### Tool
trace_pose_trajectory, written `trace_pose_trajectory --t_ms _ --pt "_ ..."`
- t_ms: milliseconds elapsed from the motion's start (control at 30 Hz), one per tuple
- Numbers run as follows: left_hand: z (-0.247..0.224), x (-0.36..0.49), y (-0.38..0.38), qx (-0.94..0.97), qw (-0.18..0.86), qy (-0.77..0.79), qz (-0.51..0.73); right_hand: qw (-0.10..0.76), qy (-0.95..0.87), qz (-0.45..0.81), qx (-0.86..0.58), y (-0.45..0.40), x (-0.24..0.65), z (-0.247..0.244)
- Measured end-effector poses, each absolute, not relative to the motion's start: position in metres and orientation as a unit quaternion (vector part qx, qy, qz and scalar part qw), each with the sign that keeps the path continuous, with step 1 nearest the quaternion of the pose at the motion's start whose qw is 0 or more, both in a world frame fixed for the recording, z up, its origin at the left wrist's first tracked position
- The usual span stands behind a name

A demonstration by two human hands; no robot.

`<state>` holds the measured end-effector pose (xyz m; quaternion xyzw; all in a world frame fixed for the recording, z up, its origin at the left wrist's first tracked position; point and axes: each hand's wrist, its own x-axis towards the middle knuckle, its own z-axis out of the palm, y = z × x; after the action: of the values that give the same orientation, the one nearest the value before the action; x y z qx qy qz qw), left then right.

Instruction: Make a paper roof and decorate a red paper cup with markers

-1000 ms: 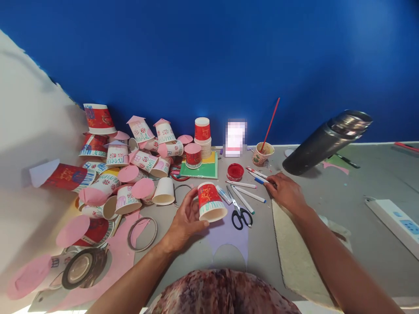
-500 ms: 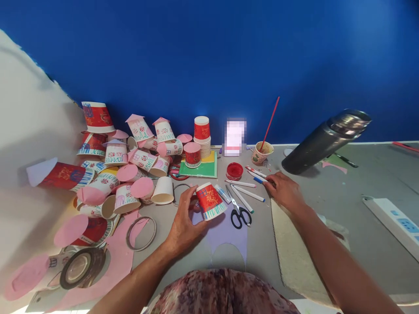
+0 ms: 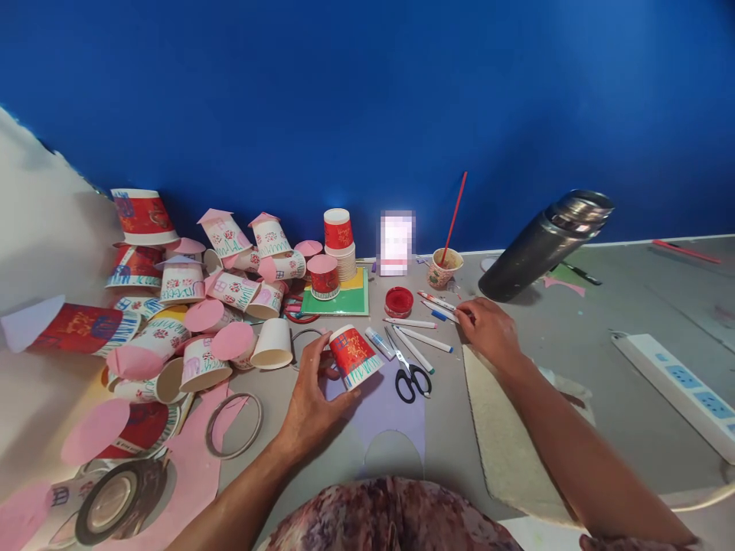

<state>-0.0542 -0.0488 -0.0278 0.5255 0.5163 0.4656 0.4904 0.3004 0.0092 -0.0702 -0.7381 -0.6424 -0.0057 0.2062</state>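
My left hand (image 3: 315, 394) is wrapped round a red paper cup (image 3: 351, 352), which it holds tilted, mouth down. A blue window and a green fringe are drawn on the cup. At the markers, the fingers of my right hand (image 3: 488, 329) close on the end of a white marker with a red tip (image 3: 439, 301). A blue-capped marker (image 3: 443, 314) lies just under it. Several other markers (image 3: 414, 350) spread out nearer me. Black-handled scissors (image 3: 411, 379) and a small glue tube (image 3: 379, 343) lie right of the cup, beside purple paper (image 3: 390, 417).
Decorated paper cups (image 3: 230, 291) crowd the left side, with tape rolls (image 3: 233, 426) in front. A red lid-like dish (image 3: 398, 302), a small cup with a red stick (image 3: 443, 268), a dark flask (image 3: 540, 249) and a power strip (image 3: 671, 383) stand or lie further right.
The view has shifted, so things appear further left. My right hand's fingers have moved from beside the blue-capped marker to the red-tipped one. My left hand still holds the cup.
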Motion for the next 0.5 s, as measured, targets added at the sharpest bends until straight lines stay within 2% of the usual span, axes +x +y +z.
trace_pose_trajectory --t_ms 200,500 --pt "-0.0272 -0.0541 -0.0483 0.495 0.512 0.512 0.480 0.199 -0.650 0.005 -0.733 0.0094 0.3002 -0.0702" --pt "-0.0329 -0.0564 -0.0477 0.604 0.420 0.541 0.408 0.228 -0.659 -0.006 -0.716 0.0116 0.3041 -0.0768"
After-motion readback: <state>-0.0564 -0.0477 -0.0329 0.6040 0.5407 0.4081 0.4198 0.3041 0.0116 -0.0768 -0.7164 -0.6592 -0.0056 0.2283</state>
